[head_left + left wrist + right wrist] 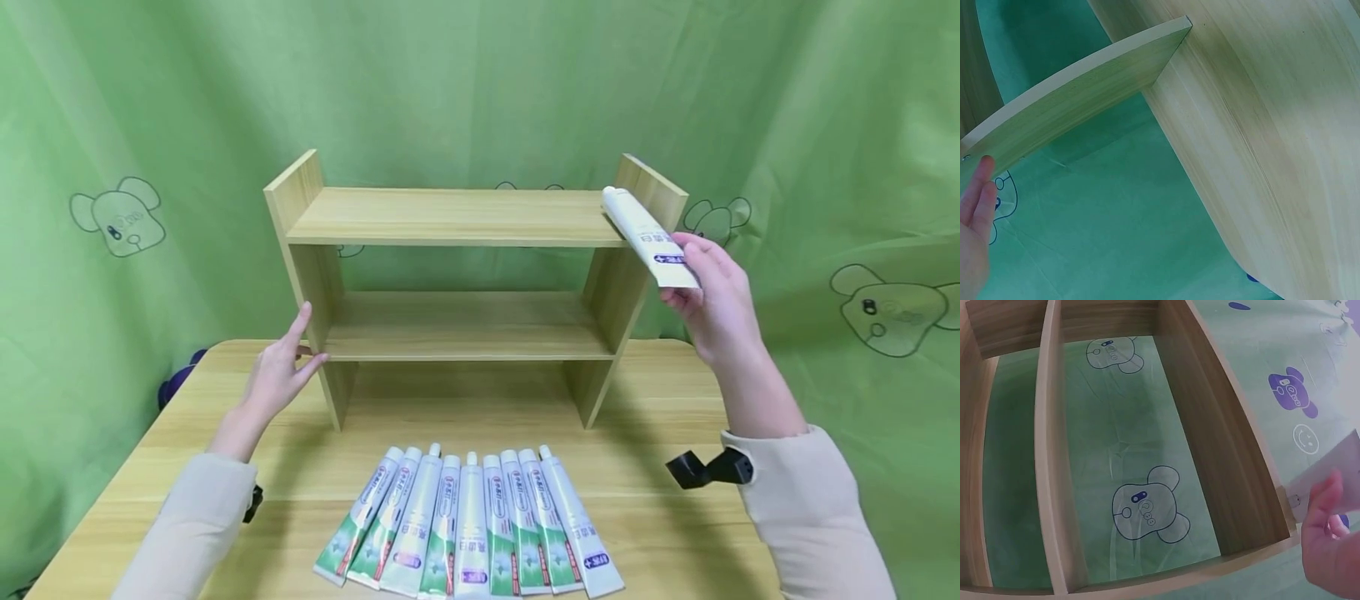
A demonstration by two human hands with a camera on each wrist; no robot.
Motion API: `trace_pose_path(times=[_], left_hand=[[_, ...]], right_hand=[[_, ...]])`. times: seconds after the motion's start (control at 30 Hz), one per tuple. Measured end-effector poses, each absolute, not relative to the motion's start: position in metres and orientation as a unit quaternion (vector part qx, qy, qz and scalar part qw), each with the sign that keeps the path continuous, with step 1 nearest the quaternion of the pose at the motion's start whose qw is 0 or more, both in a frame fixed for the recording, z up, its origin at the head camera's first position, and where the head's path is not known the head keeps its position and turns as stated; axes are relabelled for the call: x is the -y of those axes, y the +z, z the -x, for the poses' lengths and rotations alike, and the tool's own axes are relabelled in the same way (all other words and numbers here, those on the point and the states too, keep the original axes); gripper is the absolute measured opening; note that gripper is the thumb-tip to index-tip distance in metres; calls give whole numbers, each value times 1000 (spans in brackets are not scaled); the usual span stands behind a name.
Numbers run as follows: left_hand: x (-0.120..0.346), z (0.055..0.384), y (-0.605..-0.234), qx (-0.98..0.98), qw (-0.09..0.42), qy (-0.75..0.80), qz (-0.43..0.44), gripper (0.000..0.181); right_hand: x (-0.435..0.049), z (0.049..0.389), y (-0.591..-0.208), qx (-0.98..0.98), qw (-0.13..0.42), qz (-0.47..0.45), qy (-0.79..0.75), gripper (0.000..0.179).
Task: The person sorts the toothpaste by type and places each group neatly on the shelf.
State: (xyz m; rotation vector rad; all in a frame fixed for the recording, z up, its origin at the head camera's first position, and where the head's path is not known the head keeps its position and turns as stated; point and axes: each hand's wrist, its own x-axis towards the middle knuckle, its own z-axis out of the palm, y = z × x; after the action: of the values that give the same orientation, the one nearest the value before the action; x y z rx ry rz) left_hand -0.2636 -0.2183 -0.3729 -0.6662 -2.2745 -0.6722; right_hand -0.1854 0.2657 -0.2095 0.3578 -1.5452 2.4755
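Note:
My right hand point(716, 292) grips a white toothpaste tube point(641, 225) with a purple label near its flat end. Its capped end points away from me, over the right end of the top board of a wooden shelf point(465, 218). The right wrist view has the tube point(1329, 475) by the shelf's edge, with the thumb across it. At the shelf's left side panel, my left hand point(277, 367) rests with index finger and thumb extended. Several toothpaste tubes, white point(471, 525) and green-and-white point(528, 525), lie fanned side by side in front of the shelf.
The shelf stands on a light wooden table point(660, 500) with rounded far corners. Behind it hangs a green curtain point(465, 92) printed with cartoon animal heads. Something dark purple point(180, 379) shows past the table's left edge.

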Motion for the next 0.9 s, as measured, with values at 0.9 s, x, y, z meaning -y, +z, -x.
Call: trace_pose_path(times=[0.9], left_hand=[[218, 266, -375, 865, 351, -251, 256, 101]], right_hand=[[-261, 199, -231, 538, 237, -160, 793, 26]])
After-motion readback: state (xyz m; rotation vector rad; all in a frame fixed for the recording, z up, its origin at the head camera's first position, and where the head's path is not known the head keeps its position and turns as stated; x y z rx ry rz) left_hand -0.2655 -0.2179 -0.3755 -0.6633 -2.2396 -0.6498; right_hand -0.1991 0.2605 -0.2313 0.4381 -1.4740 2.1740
